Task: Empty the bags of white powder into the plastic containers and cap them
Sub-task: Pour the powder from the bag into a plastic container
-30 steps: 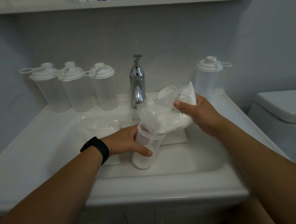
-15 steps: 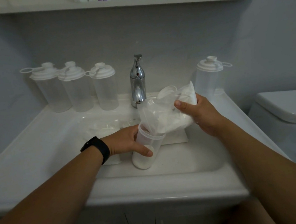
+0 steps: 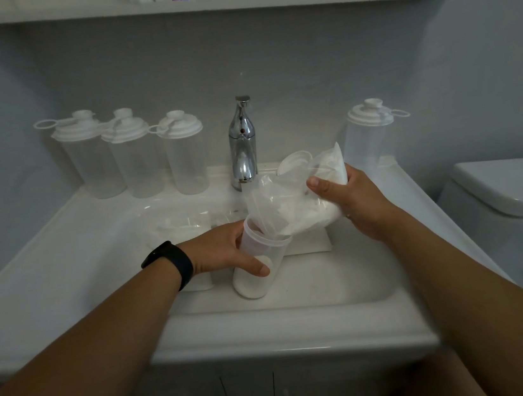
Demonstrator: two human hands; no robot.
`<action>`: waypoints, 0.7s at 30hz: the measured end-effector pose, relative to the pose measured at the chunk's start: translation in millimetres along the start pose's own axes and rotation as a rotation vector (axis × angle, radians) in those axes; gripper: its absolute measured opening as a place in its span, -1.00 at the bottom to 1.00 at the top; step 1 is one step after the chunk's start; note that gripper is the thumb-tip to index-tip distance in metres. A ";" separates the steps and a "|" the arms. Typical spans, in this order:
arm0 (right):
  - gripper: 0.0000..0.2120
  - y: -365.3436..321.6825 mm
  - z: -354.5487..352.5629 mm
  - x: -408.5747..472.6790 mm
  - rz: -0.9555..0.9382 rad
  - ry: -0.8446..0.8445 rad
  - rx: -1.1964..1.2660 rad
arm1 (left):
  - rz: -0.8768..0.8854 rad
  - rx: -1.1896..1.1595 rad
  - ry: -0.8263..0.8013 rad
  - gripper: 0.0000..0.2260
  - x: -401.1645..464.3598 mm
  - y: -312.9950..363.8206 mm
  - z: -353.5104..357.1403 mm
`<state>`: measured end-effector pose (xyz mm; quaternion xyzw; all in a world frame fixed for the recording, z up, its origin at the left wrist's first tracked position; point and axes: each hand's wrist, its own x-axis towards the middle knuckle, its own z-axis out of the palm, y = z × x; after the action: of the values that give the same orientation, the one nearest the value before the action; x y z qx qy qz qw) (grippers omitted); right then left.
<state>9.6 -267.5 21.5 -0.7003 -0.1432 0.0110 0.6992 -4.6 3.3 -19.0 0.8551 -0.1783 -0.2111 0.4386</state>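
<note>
To your far left, three capped containers (image 3: 135, 158) stand in a row on the sink (image 3: 60, 244) ledge, empty as far as can be seen. Your left hand (image 3: 224, 252) has its fingers curled round the open container (image 3: 258, 261), holding it tilted in the basin with a layer of white powder settled at its bottom. The bag (image 3: 291, 207) has its mouth tucked into that container's rim. Almost nothing has shifted over the last second: same tilt, same grips, and the powder level looks about the same, so the pour seems slow or stalled. Much powder remains bunched in the bag's raised end, where your right hand (image 3: 350, 199) clenches it. You'll likely need to lift that end higher. A fourth capped container (image 3: 368, 137) stands at far right.
</note>
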 end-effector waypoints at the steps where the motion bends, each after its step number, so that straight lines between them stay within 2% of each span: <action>1: -0.56 -0.2 -0.2 -0.2 0.000 0.000 -0.003 | -0.001 0.000 0.000 -0.40 -0.1 0.0 0.3; 11: -0.53 -3.2 0.8 -2.0 -0.004 -0.012 -0.006 | 0.006 0.005 -0.002 -0.35 0.4 1.3 -0.1; 21: -0.57 -3.2 0.7 -2.0 -0.012 -0.006 -0.009 | -0.004 0.013 0.002 -0.40 -0.3 3.0 -0.7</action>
<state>6.9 -267.3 24.3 -0.7025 -0.1496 0.0083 0.6957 -4.9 2.2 -16.1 0.8585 -0.1774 -0.2098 0.4329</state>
